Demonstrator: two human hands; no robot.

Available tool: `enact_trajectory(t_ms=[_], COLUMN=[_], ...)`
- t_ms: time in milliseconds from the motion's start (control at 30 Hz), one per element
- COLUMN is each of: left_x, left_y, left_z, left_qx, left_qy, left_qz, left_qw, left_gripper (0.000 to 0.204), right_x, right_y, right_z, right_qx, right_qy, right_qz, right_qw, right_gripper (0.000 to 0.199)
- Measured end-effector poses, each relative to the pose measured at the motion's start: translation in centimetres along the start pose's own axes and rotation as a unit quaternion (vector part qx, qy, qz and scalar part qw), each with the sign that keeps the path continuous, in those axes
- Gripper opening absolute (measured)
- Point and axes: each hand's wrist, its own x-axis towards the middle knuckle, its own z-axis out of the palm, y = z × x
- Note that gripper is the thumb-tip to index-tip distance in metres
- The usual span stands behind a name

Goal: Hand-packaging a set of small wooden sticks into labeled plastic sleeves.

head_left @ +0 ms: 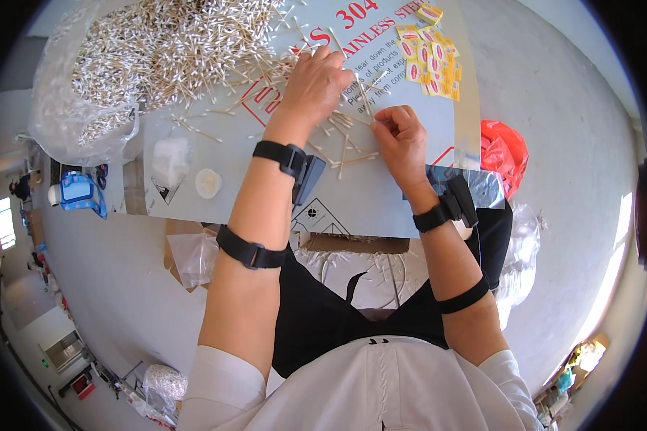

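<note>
The fingers of the right hand [401, 140] are pinched together on a few cotton swabs [352, 129], thin wooden sticks with small white tips, at the near edge of the scatter on the counter [381, 194]. The left hand [315, 82] lies palm down with its fingers spread flat over more loose swabs, pressing or raking rather than gripping. The sticks look very light and fairly stiff, likely to roll and to snap if bent, so they seem best taken at mid-shaft in a small aligned bunch. A far larger heap of swabs [165, 43] spills from a clear plastic bag [72, 122] at the far left. Small yellow packets [431, 57] sit beyond the right hand, and a red bag [503, 147] lies off the counter's right edge.
</note>
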Motion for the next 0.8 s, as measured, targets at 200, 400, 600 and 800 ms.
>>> enact_trajectory(t_ms=[200, 400, 600, 800], left_x=[0.4, 0.2, 0.3, -1.3], left_y=[-1.0, -0.2, -0.6, 0.6], left_z=[1.2, 1.1, 1.4, -3.3], left_qx=[-0.091, -0.062, -0.124, -0.607], left_qy=[-0.006, -0.012, 0.084, 0.157], left_qz=[-0.036, -0.058, -0.074, -0.329], left_qw=[0.995, 0.996, 0.986, 0.707], left_gripper=[0.008, 0.006, 0.005, 0.006], right_x=[0.3, 0.3, 0.3, 0.4], right_y=[0.2, 1.2, 0.7, 1.0], right_z=[-0.1, -0.6, -0.3, -1.0], right_qx=[0.051, 0.092, 0.109, 0.154], right_qy=[0.009, 0.01, -0.001, -0.013], right_qz=[0.037, 0.072, 0.066, 0.106], right_qw=[0.998, 0.993, 0.992, 0.982], right_gripper=[0.009, 0.009, 0.009, 0.007])
